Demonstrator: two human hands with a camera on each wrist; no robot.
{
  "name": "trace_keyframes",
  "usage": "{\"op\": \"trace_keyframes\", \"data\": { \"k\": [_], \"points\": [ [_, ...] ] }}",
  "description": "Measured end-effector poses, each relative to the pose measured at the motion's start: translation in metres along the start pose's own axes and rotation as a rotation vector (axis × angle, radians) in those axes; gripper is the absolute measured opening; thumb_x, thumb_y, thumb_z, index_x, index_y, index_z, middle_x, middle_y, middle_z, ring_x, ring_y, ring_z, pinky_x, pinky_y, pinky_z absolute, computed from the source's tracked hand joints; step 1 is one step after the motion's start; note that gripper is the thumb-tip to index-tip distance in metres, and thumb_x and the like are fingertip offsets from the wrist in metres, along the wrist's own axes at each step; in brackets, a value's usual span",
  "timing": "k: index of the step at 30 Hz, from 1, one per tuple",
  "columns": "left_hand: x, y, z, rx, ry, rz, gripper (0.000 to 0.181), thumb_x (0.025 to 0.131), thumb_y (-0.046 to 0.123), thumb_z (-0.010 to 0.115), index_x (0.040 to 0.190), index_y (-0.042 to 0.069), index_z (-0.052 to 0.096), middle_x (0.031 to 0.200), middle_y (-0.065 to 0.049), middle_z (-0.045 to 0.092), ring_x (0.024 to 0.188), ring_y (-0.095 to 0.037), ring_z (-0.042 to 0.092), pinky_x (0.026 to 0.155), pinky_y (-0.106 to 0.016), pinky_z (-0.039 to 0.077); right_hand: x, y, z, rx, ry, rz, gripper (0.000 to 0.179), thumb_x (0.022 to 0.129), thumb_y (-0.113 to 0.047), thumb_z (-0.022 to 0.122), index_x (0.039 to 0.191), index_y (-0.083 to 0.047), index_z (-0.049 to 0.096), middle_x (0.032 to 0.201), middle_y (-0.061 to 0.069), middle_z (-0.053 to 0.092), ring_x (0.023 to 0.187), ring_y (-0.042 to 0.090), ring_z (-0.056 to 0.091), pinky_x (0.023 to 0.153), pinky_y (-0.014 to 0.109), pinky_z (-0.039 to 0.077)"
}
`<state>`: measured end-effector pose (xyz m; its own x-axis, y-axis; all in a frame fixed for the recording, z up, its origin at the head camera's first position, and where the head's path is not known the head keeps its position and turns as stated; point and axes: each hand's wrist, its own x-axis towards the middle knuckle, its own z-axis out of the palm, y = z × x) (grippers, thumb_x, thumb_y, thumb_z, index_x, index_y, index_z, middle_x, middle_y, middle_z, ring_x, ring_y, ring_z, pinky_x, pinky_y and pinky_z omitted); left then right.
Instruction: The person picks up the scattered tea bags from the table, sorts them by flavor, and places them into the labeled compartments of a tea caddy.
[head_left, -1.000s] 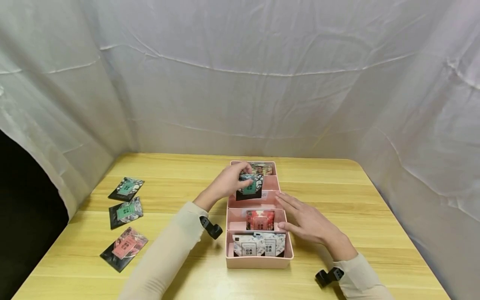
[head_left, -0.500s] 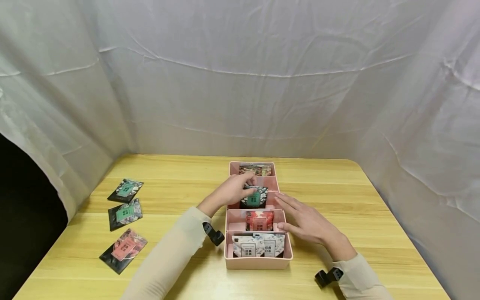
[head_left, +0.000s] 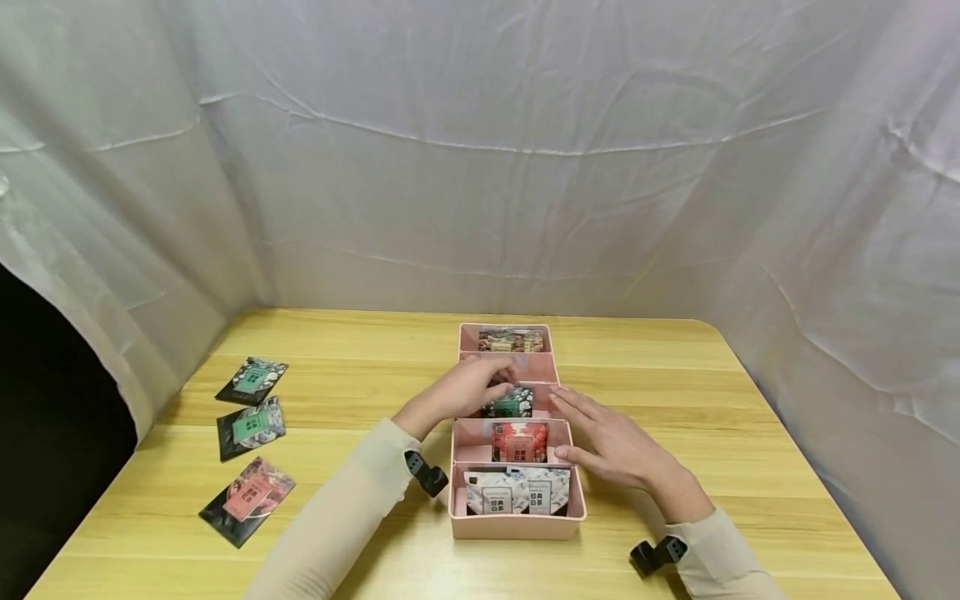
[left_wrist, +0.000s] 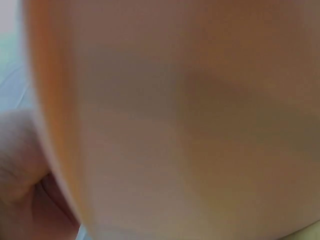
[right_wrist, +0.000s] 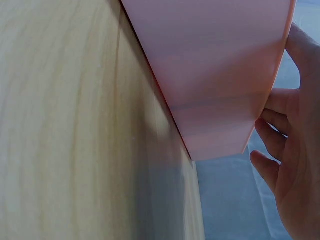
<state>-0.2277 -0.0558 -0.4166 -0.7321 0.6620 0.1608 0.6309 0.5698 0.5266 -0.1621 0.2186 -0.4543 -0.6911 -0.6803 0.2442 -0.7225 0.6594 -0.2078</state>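
My left hand (head_left: 472,387) is over the third compartment from the front of a pink divided box (head_left: 517,526). Its thumb is at the top edge of a green-and-black tea packet (head_left: 513,404), which stands low in that compartment; the other fingertips show just above it. In the left wrist view the blurred box wall (left_wrist: 190,125) hides the fingertips. My right hand (head_left: 618,446) lies along the box's right side with fingers extended. In the right wrist view its fingertips (right_wrist: 277,97) touch the rim.
A red tea packet (head_left: 520,442) and two white tea packets (head_left: 498,493) stand in the nearer compartments; patterned packets (head_left: 512,340) fill the farthest. Two green-labelled packets (head_left: 255,377) and a pink-labelled packet (head_left: 247,500) lie on the wooden table (head_left: 675,375) at left. A pale curtain (head_left: 480,208) surrounds it.
My left hand has lowered the green-and-black tea packet into the compartment, and the packet has slid down relative to the thumb. My right hand has stayed by the box.
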Motion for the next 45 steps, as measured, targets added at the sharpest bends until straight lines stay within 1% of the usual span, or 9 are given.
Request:
{"op": "trace_keyframes", "data": {
  "k": [4, 9, 13, 18, 23, 27, 31, 36, 45],
  "points": [
    [-0.006, -0.002, -0.007, -0.012, 0.045, 0.010, 0.016, 0.098, 0.014, 0.062, 0.112, 0.007, 0.065, 0.106, -0.002, 0.069, 0.099, -0.015, 0.066, 0.089, -0.028, 0.053, 0.000, 0.000, 0.000, -0.006, 0.010, -0.011, 0.075, 0.095, -0.048, 0.057, 0.154, -0.009, 0.030, 0.159, 0.009, 0.027, 0.139, 0.035, 0.036, 0.104, 0.058, 0.039],
    [-0.017, -0.009, -0.014, -0.059, 0.059, -0.027, 0.020, 0.097, 0.016, 0.063, 0.115, 0.009, 0.065, 0.107, -0.001, 0.069, 0.099, -0.014, 0.065, 0.089, -0.028, 0.053, 0.000, 0.000, 0.000, -0.005, 0.007, -0.014, 0.076, 0.095, -0.048, 0.057, 0.154, -0.008, 0.031, 0.159, 0.010, 0.027, 0.139, 0.035, 0.034, 0.105, 0.058, 0.038],
    [-0.029, -0.015, -0.021, -0.083, 0.082, -0.061, 0.019, 0.096, 0.018, 0.065, 0.113, 0.012, 0.065, 0.106, 0.000, 0.069, 0.098, -0.014, 0.065, 0.088, -0.030, 0.053, -0.001, 0.001, -0.001, 0.007, 0.002, -0.003, 0.077, 0.095, -0.048, 0.058, 0.154, -0.009, 0.029, 0.160, 0.008, 0.026, 0.141, 0.033, 0.032, 0.107, 0.058, 0.035],
    [-0.047, -0.022, -0.031, -0.099, 0.116, -0.089, 0.021, 0.095, 0.019, 0.066, 0.113, 0.008, 0.065, 0.107, -0.002, 0.069, 0.099, -0.017, 0.064, 0.091, -0.036, 0.053, -0.002, 0.003, -0.001, 0.014, 0.006, -0.014, 0.079, 0.094, -0.047, 0.060, 0.155, -0.009, 0.027, 0.160, 0.009, 0.025, 0.142, 0.034, 0.030, 0.109, 0.057, 0.033],
    [-0.069, -0.031, -0.040, -0.080, 0.138, -0.111, 0.025, 0.095, 0.021, 0.066, 0.116, 0.007, 0.065, 0.110, -0.004, 0.068, 0.102, -0.020, 0.064, 0.093, -0.042, 0.052, -0.002, 0.004, 0.001, 0.001, 0.008, -0.037, 0.080, 0.094, -0.046, 0.059, 0.156, -0.010, 0.023, 0.160, 0.010, 0.024, 0.143, 0.034, 0.027, 0.110, 0.058, 0.030],
    [-0.088, -0.036, -0.047, -0.046, 0.146, -0.137, 0.026, 0.095, 0.023, 0.066, 0.117, 0.009, 0.066, 0.112, -0.002, 0.067, 0.104, -0.021, 0.063, 0.093, -0.043, 0.051, -0.002, 0.004, 0.003, -0.015, 0.008, -0.047, 0.079, 0.094, -0.046, 0.059, 0.155, -0.008, 0.026, 0.160, 0.011, 0.025, 0.144, 0.032, 0.026, 0.114, 0.053, 0.024],
    [-0.109, -0.041, -0.054, 0.003, 0.138, -0.167, 0.027, 0.096, 0.028, 0.065, 0.117, 0.011, 0.066, 0.114, -0.001, 0.067, 0.107, -0.022, 0.061, 0.092, -0.045, 0.051, -0.002, 0.002, 0.002, -0.037, 0.007, -0.052, 0.078, 0.094, -0.046, 0.059, 0.154, -0.006, 0.028, 0.159, 0.011, 0.026, 0.144, 0.031, 0.027, 0.117, 0.047, 0.018],
    [-0.136, -0.047, -0.061, 0.030, 0.121, -0.215, 0.030, 0.096, 0.027, 0.065, 0.120, 0.010, 0.064, 0.116, -0.002, 0.066, 0.110, -0.024, 0.060, 0.093, -0.048, 0.050, -0.001, 0.001, 0.000, -0.057, -0.004, -0.049, 0.077, 0.095, -0.047, 0.057, 0.154, -0.007, 0.028, 0.159, 0.012, 0.026, 0.143, 0.030, 0.028, 0.117, 0.048, 0.020],
    [-0.183, -0.060, -0.068, 0.077, 0.107, -0.295, 0.036, 0.095, 0.027, 0.066, 0.126, 0.008, 0.062, 0.121, -0.006, 0.065, 0.113, -0.029, 0.059, 0.097, -0.052, 0.047, 0.001, 0.000, 0.000, -0.044, -0.018, -0.027, 0.077, 0.095, -0.048, 0.056, 0.155, -0.008, 0.027, 0.159, 0.010, 0.025, 0.144, 0.028, 0.026, 0.117, 0.047, 0.020]
  ]
}}
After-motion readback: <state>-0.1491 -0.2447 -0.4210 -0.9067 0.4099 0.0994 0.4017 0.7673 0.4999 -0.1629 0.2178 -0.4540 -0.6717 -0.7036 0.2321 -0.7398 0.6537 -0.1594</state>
